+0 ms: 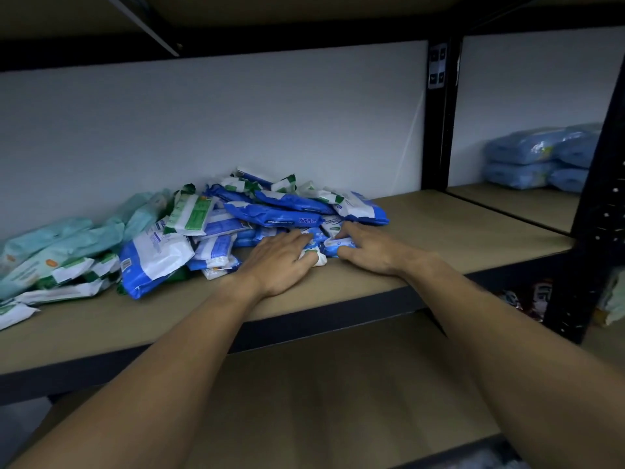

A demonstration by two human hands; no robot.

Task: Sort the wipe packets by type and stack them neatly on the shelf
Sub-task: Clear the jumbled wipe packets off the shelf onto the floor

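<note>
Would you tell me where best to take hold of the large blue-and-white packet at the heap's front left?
Probably its near blue edge. The large blue-and-white packet lies tilted on its neighbours, mostly uncovered, that edge facing bare shelf. Come from the front, thumb on the white face, fingers underneath, once the left hand lets go of its small white packet.

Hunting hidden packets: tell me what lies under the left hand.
The end of a white packet shows under the left hand; its palm covers the rest.
</note>
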